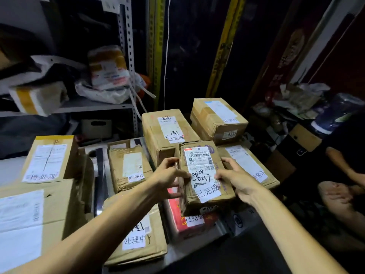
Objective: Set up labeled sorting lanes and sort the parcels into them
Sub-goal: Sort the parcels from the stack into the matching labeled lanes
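Note:
A small brown parcel (203, 175) with a barcode label and a handwritten white tag sits between my hands, resting on a red box (177, 220). My left hand (169, 175) grips its left side and my right hand (237, 177) holds its right side. Cardboard parcels with handwritten tags lie in rows: a tall box (49, 157) at the left, two flat parcels (128, 167) (142, 240) in the middle, a big box (167, 131) behind the held parcel, and two boxes (219, 119) (248, 165) at the right.
A metal shelf rack (130, 62) with bagged parcels stands at the back left. A large carton (29, 218) fills the near left. Another person's arm and knee (339, 192) are at the right, beside a cluttered dark table (304, 135).

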A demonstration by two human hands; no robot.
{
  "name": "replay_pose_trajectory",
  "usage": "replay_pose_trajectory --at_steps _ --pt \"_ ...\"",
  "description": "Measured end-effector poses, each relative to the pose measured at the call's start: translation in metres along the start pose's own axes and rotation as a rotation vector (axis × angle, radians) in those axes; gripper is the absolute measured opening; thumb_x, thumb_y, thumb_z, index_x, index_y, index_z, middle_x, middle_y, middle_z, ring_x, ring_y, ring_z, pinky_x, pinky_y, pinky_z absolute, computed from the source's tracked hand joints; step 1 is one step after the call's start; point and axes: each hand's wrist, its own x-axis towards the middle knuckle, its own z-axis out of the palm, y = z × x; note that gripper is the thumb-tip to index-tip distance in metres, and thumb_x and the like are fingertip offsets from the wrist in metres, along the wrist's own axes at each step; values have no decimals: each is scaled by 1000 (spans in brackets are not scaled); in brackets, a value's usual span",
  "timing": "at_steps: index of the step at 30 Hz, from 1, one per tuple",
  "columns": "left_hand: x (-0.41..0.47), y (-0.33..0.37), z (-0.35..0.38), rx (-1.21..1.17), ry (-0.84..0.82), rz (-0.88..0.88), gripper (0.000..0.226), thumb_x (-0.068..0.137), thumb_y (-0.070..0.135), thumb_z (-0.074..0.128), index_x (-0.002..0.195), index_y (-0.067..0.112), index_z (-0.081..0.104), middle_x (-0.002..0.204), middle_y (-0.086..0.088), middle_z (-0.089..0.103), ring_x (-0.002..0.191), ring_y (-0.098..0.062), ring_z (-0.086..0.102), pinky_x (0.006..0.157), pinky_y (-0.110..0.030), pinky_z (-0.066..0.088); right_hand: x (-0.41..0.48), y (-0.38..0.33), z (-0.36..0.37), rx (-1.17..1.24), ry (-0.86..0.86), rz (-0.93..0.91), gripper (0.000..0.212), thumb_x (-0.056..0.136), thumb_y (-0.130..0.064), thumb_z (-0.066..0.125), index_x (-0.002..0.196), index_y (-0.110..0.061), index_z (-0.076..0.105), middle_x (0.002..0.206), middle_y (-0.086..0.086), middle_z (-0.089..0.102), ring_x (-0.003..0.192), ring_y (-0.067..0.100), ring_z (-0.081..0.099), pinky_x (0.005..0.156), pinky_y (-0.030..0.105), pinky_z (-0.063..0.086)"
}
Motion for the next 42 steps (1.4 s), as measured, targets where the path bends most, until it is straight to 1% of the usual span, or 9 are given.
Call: replay_pose_trajectory --at_steps 2,5,8,16,21,29,36,40,42 --pt "3 -5 6 -23 26 11 59 79 -3 68 121 35 50 109 1 69 108 -29 66 95 -54 48 7 3 -8 -2 -43 -4 58 85 2 63 132 -29 50 107 10 76 87 21 68 75 37 52" --pt "-2 -5 13 -30 67 33 58 82 -2 66 124 34 50 113 2 67 97 -22 64 75 -39 52 15 3 -17 -45 -116 -31 57 85 -1 64 130 -32 49 108 4 75 86 17 68 71 37 46" --pt "-11 -10 23 -59 163 53 56 85 -4 61 126 32 48 106 1 66 85 -18 64 66 -35 50 21 7 -22 -66 -189 -59 58 85 0 64 133 -29 47 107 1 72 83 13 66 63 30 43" --pt "-30 -13 43 -75 369 78 57 86 -5 56 130 32 47 96 -1 65 79 -18 61 72 -35 43 34 3 -19 -91 -304 -132 53 84 1 65 128 -24 48 92 -8 67 75 10 62 53 19 44" --pt "-27 -16 45 -82 431 96 59 83 -1 57 131 33 50 98 1 68 81 -17 64 67 -32 43 43 4 -14 -129 -312 -165 55 80 -5 67 128 -25 49 97 -5 72 79 16 64 73 33 54" --pt "-24 -13 42 -14 417 62 54 81 3 61 130 24 48 106 -3 68 85 -19 64 75 -38 46 42 0 -22 -158 -379 -103 57 84 -14 70 134 -26 45 107 -5 68 91 12 64 59 24 45" --pt "-26 -20 42 -2 421 70 48 82 7 63 127 20 53 112 -5 68 94 -20 65 66 -37 47 42 3 -33 -120 -422 -62 51 91 -25 68 136 -24 45 106 -3 68 91 17 68 69 37 54" --pt "-30 -26 46 -17 425 58 44 83 12 64 125 24 57 110 -5 68 95 -24 65 68 -38 48 40 11 -34 -116 -429 -85 47 90 -22 70 132 -27 51 108 -3 71 100 20 69 89 51 54" --pt "-35 -25 50 -19 437 55 43 84 11 64 124 24 56 113 -5 67 90 -22 64 68 -37 47 37 11 -36 -119 -416 -103 43 88 -19 71 127 -28 55 106 -3 72 97 19 69 83 48 56"
